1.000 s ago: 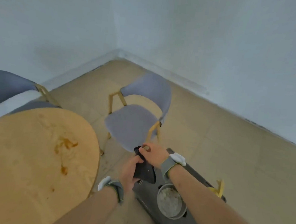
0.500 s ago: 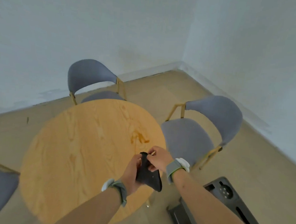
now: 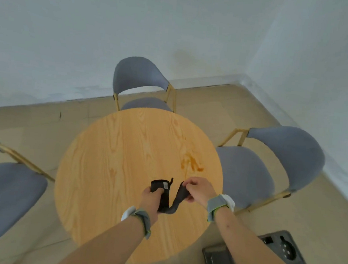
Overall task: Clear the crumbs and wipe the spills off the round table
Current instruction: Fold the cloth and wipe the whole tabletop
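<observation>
Both hands held a black cloth [image 3: 167, 195] above the round wooden surface [image 3: 126, 159], wiping not yet begun.
Left hand [image 3: 151, 199] and right hand [image 3: 198, 191] fingers gripped the cloth's ends; the brown spill [image 3: 192, 164] lay just beyond, unwiped.

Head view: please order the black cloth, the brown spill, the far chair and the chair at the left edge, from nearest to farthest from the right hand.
1. black cloth: pinched by the right hand itself, over the round table.
2. brown spill: on the tabletop, just beyond the hand.
3. far chair: behind the table.
4. chair at the left edge: across the table.
</observation>
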### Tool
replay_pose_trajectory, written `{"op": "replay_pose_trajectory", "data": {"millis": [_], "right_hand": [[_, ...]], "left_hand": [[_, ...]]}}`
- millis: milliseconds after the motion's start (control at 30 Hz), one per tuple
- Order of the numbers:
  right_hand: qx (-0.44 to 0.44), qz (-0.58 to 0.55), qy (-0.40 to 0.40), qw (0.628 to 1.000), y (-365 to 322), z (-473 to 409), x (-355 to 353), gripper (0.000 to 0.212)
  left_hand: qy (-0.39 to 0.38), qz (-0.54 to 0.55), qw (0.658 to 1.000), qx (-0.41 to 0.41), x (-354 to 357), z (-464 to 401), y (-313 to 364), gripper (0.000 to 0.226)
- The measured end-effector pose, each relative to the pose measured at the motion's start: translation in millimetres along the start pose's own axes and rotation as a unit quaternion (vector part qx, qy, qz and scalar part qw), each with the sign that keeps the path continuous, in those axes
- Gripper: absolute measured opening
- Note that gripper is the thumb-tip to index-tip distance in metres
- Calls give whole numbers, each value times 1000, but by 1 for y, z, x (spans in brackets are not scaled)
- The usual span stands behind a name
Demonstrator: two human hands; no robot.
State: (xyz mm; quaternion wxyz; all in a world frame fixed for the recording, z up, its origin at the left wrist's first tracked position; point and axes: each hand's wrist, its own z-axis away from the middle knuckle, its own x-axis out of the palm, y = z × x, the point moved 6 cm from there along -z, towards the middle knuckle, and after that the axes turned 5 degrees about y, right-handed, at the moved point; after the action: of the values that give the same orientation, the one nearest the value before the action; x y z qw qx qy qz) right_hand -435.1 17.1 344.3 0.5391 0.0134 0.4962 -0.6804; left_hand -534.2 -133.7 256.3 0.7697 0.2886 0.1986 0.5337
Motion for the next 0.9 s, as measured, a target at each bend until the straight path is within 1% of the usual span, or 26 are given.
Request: {"op": "replay_pose_trajectory", "data": {"millis": [100, 167, 233, 367, 433, 467, 533, 600, 633, 667, 733, 800, 833, 900], "right_hand": [[0, 10, 24, 1000, 11, -14, -10, 29], [-1, 26, 36, 999, 18, -25, -17, 30], [-10, 52, 37, 998, 25, -32, -20, 30], [-12, 110, 10, 994, 50, -46, -26, 30], [7, 133, -13, 991, 69, -50, -24, 30], [24, 152, -37, 987, 82, -52, -19, 29], [62, 215, -103, 969, 111, -51, -6, 27], [99, 255, -120, 955, 138, -47, 1, 17], [112, 266, -109, 951, 148, -45, 3, 16], [113, 288, -96, 946, 154, -45, 4, 21], [102, 330, -55, 937, 157, -45, 9, 25], [58, 297, 10, 953, 153, -45, 18, 29], [30, 276, 46, 959, 154, -45, 24, 34], [-49, 266, 103, 957, 155, -40, 40, 47]], "left_hand": [[31, 54, 998, -27, -8, -10, 6, 17], [43, 90, 995, -31, -12, -15, 10, 14], [49, 93, 994, -28, -18, -22, 7, 12], [63, 40, 997, -32, -25, -37, -11, 18], [71, -40, 996, -47, -31, -38, -26, 21], [74, -105, 990, -55, -35, -38, -34, 25], [83, -242, 965, -51, -39, -36, -48, 37], [110, -349, 930, -28, -40, -34, -58, 48], [131, -390, 911, -7, -38, -31, -60, 50], [147, -426, 892, 28, -33, -26, -60, 50], [157, -474, 857, 126, -20, -22, -61, 49], [126, -512, 822, 216, -7, -21, -64, 52], [106, -540, 797, 250, 1, -25, -70, 53], [81, -586, 745, 309, 10, -30, -80, 57]]}}
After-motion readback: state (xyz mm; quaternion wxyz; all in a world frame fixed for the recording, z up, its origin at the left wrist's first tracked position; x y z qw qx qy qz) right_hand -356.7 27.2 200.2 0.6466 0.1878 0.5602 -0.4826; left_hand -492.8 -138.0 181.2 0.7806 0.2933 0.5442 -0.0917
